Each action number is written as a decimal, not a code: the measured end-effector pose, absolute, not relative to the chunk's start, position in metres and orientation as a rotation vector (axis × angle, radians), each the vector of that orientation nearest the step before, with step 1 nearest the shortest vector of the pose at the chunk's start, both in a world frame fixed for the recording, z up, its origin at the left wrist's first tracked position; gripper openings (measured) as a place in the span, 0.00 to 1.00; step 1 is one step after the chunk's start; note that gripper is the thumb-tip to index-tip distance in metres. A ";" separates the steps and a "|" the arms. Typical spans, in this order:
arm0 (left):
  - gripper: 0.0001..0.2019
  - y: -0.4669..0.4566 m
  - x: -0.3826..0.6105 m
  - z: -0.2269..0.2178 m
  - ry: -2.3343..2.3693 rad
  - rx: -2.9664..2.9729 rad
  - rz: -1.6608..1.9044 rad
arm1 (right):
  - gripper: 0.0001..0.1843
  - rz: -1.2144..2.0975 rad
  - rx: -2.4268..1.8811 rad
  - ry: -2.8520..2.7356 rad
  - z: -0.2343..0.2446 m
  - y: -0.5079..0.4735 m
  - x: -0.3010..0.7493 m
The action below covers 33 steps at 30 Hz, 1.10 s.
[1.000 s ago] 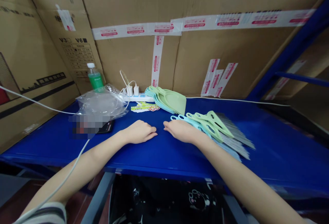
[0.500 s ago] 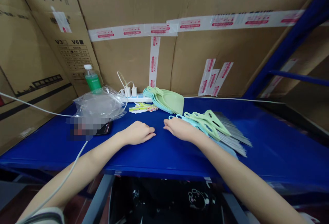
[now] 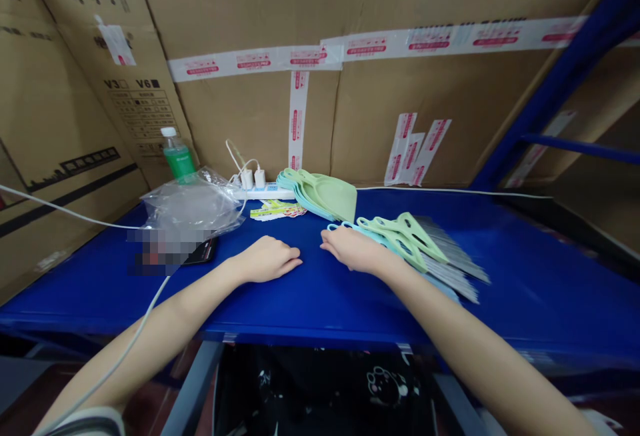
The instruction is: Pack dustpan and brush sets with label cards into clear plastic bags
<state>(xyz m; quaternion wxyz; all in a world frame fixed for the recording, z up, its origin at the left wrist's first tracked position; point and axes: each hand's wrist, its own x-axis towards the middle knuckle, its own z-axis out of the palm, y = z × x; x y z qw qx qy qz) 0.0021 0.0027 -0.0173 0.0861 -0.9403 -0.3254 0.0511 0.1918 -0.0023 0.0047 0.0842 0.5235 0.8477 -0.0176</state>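
My left hand (image 3: 267, 259) rests on the blue tabletop, fingers curled in and nothing visible in them. Opposite it, my right hand (image 3: 353, 249) lies loosely closed on the table, also without a visible object. Just beside and partly behind my right hand are several small hand brushes (image 3: 407, 236) with light green and blue handles and grey bristles pointing right. My right hand and wrist cover part of the blue handles; whether they touch, I cannot tell. Farther back sits a stack of green and blue dustpans (image 3: 330, 195). Printed cards (image 3: 276, 210) lie in front of it.
Clear plastic bags (image 3: 193, 203) lie at the left, by a bottle of green liquid (image 3: 179, 156) and a dark flat object (image 3: 203, 251). A white power strip (image 3: 267, 192) with chargers stands behind. A white cable (image 3: 155, 306) crosses my left arm. Taped cardboard (image 3: 240, 109) walls the back.
Both hands stay closed on the table in almost the same spots. The whole view has shifted very slightly; the brushes, dustpans and cards lie as before.
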 end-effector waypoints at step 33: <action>0.14 0.002 0.002 -0.018 -0.971 -2.802 0.122 | 0.13 0.015 1.487 2.542 -0.001 0.000 0.196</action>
